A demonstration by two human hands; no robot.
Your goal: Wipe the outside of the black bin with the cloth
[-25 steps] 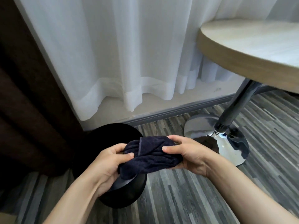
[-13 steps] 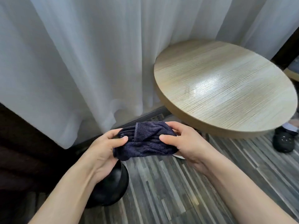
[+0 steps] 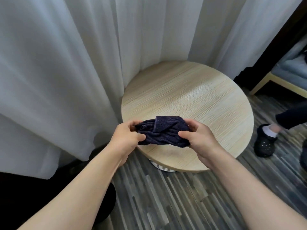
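Both hands pinch the bunched cloth (image 3: 163, 131) above the table (image 3: 199, 97): left hand (image 3: 127, 138) one end, right hand (image 3: 197, 138) the other.

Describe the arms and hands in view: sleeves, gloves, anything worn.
Both forearms are bare up to the frame's edge, with no sleeves showing. The left hand and right hand wear no gloves; no rings, watch or bands are visible.

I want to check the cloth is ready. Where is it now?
In the head view the dark cloth sits bunched at centre, gripped between the left hand and right hand, over the round table's near edge.
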